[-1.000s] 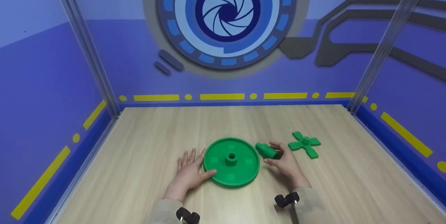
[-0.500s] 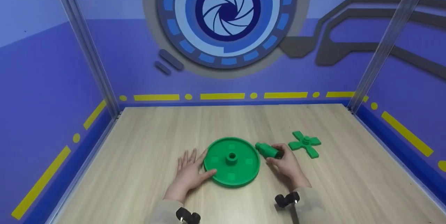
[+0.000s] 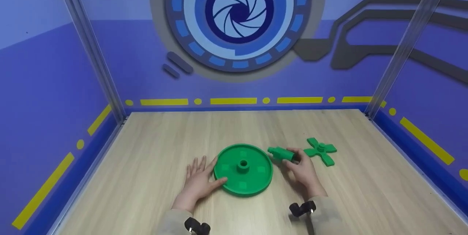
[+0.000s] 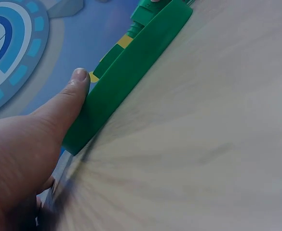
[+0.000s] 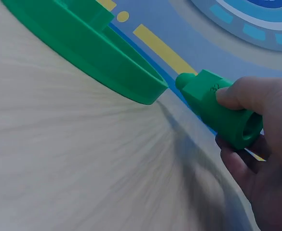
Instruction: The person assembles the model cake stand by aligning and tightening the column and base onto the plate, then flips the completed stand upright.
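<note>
A round green tray-like disc [image 3: 252, 178] lies on the table, with a raised rim and a short hollow hub at its centre. My left hand [image 3: 199, 184] rests at its left edge, fingers spread straight and the thumb laid over the rim. Just right of the disc, my right hand [image 3: 302, 169] pinches a hollow green stepped cylinder [image 3: 282, 153] between thumb and fingers. In the right wrist view this cylinder [image 5: 218, 106] has its narrow knob pointing toward the disc and its open bore facing the palm. It is tilted above the table.
A green four-armed cross piece [image 3: 321, 148] with a round stub in its middle lies behind the right hand. Blue printed walls [image 3: 237, 88] stand at the back and sides of the wooden table [image 3: 164, 136]. Dark wrist devices [image 3: 301, 208] sit on both cuffs.
My right hand has shifted slightly right and turned the cylinder closer to level in the head view. The left hand and the disc stay where they were.
</note>
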A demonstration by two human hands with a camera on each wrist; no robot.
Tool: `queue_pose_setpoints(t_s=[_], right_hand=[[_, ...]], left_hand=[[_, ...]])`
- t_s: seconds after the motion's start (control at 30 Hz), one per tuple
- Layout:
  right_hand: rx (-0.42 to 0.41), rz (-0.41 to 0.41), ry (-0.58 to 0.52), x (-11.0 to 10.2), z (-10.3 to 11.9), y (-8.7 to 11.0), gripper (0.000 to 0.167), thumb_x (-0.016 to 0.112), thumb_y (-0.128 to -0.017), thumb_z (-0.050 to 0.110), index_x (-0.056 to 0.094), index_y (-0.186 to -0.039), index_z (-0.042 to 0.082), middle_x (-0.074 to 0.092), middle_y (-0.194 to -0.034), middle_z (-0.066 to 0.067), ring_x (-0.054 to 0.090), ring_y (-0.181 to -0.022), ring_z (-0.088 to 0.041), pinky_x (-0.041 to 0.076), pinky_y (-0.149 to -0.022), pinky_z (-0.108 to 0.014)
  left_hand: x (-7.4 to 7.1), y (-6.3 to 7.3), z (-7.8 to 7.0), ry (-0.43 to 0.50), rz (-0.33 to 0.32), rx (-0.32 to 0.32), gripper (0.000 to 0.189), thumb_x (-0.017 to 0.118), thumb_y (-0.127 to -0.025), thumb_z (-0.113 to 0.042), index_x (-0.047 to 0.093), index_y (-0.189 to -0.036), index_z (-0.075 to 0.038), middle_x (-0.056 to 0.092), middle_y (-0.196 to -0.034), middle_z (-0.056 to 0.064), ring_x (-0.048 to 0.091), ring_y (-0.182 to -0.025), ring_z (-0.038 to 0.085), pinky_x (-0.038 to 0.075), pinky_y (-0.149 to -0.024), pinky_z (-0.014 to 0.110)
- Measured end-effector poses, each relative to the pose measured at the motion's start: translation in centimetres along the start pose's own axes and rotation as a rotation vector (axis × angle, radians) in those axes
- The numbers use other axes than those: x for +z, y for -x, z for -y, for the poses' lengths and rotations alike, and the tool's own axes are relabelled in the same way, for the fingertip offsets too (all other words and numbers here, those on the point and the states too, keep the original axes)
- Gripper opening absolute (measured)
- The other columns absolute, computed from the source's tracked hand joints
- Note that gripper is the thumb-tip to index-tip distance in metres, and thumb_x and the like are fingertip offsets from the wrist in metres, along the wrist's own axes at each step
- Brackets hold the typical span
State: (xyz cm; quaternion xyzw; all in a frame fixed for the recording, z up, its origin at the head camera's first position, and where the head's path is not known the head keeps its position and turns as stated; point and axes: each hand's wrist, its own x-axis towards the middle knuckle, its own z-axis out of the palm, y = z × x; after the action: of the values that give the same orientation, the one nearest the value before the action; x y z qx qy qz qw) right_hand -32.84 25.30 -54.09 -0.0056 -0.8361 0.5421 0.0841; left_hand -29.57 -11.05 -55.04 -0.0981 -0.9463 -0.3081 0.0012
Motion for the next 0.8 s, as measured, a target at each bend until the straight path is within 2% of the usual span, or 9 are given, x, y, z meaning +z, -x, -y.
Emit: queue_pose_setpoints(t_s=[0.17, 0.27, 0.4, 0.53, 0.6, 0.7, 0.8], right_hand=[[-0.030, -0.009, -0.098, -0.1, 0.8, 0.1, 0.049, 0.072, -0.093, 0.007, 0.057, -0.140, 0.005, 0.061, -0.137, -0.016, 0.057, -0.127, -0.029, 0.044, -0.115, -0.052], [-0.040, -0.002, -0.151, -0.2, 1.3, 0.2, 0.049, 0.073, -0.094, 0.006, 0.056, -0.140, 0.005, 0.062, -0.137, -0.014, 0.056, -0.127, -0.024, 0.045, -0.114, -0.046], [-0.032, 0.007, -0.219, -0.2, 2.1, 0.3, 0.051, 0.073, -0.094, 0.007, 0.054, -0.141, 0.006, 0.059, -0.143, -0.012, 0.052, -0.137, -0.022, 0.045, -0.115, -0.040], [-0.032, 0.018, -0.292, 0.0, 2.7, 0.4, 0.053, 0.072, -0.095, 0.007, 0.049, -0.142, 0.004, 0.053, -0.151, -0.015, 0.037, -0.153, -0.027, 0.038, -0.122, -0.048], [-0.036, 0.014, -0.309, 0.1, 3.0, 0.5, 0.053, 0.072, -0.095, 0.007, 0.048, -0.141, 0.004, 0.054, -0.149, -0.017, 0.033, -0.155, -0.029, 0.035, -0.124, -0.052], [-0.036, 0.004, -0.330, 0.4, 3.3, 0.6, 0.051, 0.072, -0.095, 0.007, 0.048, -0.139, 0.004, 0.058, -0.143, -0.018, 0.041, -0.150, -0.028, 0.036, -0.123, -0.050], [-0.038, -0.014, -0.335, 0.7, 3.8, 0.6, 0.047, 0.073, -0.095, 0.009, 0.051, -0.137, 0.004, 0.062, -0.137, -0.012, 0.054, -0.137, -0.018, 0.042, -0.116, -0.036]], left_hand=[[0.0, 0.0, 0.0, 0.005, -0.002, 0.001, 0.090, 0.067, -0.090, -0.066, 0.035, -0.162, -0.023, 0.020, -0.170, 0.026, 0.005, -0.159, 0.051, -0.002, -0.126, 0.069], [0.0, 0.0, 0.1, 0.008, -0.005, 0.003, 0.090, 0.067, -0.090, -0.066, 0.035, -0.162, -0.023, 0.020, -0.170, 0.026, 0.005, -0.159, 0.051, -0.002, -0.126, 0.069], [0.1, 0.0, 0.1, 0.008, -0.006, 0.003, 0.090, 0.067, -0.090, -0.066, 0.035, -0.162, -0.024, 0.020, -0.170, 0.025, 0.004, -0.159, 0.051, -0.002, -0.127, 0.069], [0.2, 0.0, 0.1, 0.005, -0.009, 0.004, 0.090, 0.067, -0.089, -0.066, 0.035, -0.162, -0.024, 0.020, -0.170, 0.026, 0.005, -0.159, 0.051, -0.002, -0.126, 0.069], [0.2, 0.0, 0.1, 0.003, -0.012, 0.006, 0.090, 0.067, -0.089, -0.066, 0.036, -0.162, -0.023, 0.021, -0.169, 0.026, 0.006, -0.158, 0.051, -0.002, -0.126, 0.070], [0.1, 0.0, 0.1, 0.002, -0.011, 0.003, 0.090, 0.067, -0.089, -0.066, 0.036, -0.161, -0.022, 0.021, -0.169, 0.026, 0.006, -0.158, 0.052, -0.001, -0.126, 0.070], [0.1, -0.1, 0.1, 0.004, -0.013, 0.005, 0.091, 0.067, -0.089, -0.066, 0.036, -0.161, -0.022, 0.022, -0.169, 0.026, 0.007, -0.158, 0.052, -0.001, -0.126, 0.070]])
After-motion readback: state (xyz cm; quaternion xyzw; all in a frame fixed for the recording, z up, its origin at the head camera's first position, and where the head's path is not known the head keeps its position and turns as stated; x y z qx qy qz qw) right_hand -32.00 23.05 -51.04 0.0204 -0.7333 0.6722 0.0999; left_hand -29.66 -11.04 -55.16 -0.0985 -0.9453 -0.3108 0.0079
